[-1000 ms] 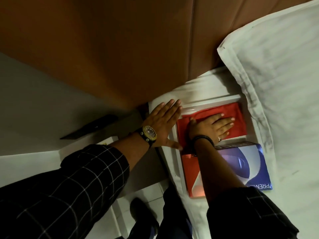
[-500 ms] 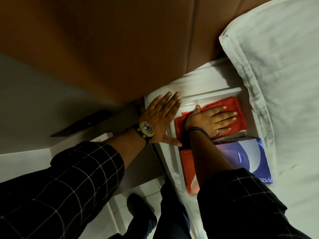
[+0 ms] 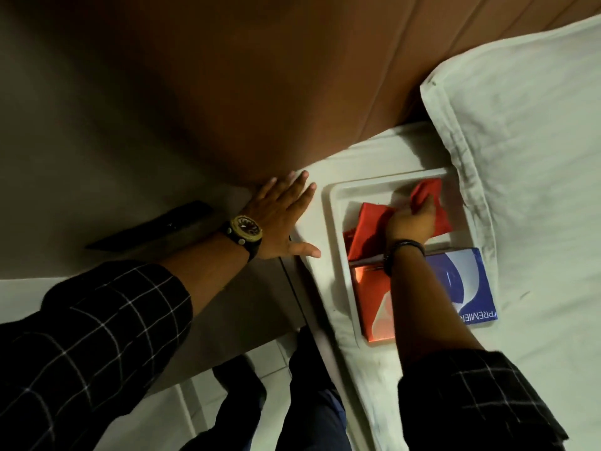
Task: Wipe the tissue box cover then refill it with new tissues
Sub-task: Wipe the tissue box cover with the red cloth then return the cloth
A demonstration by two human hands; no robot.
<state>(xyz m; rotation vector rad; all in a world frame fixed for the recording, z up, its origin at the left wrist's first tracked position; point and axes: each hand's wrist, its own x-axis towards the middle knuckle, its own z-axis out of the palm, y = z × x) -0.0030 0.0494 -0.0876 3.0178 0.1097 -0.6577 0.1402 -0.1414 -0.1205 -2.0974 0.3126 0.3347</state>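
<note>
Tissue box cover (image 3: 338, 203): white, lying open side up on the bed (image 3: 553, 320), close to the headboard-side corner and just beside the pillow (image 3: 520, 109). Its nearer half is occupied by the new tissue box (image 3: 465, 288), a red, white and blue pack marked PREMIER, which sits partly inside the cover and overhangs the rim toward the pillow side.

My right hand (image 3: 411, 219) is inside the far half of the cover, fingers curled and gripping a red cloth (image 3: 367, 229) that is bunched against the cover floor. The cloth reaches toward the far corner on the pillow side.

My left hand (image 3: 279, 216) lies flat, fingers straight and spread, pressing on the bed edge just beside the cover's outer wall. It holds nothing. A watch (image 3: 245, 231) sits on that wrist.

Assessment: wiping is in progress and, in my judgement, incomplete. Only the interior is seen under the cloth, and I cannot tell whether the outer faces have been treated. Refilling is outstanding: the new pack is not seated squarely, and the cover is not yet closed over it.
</note>
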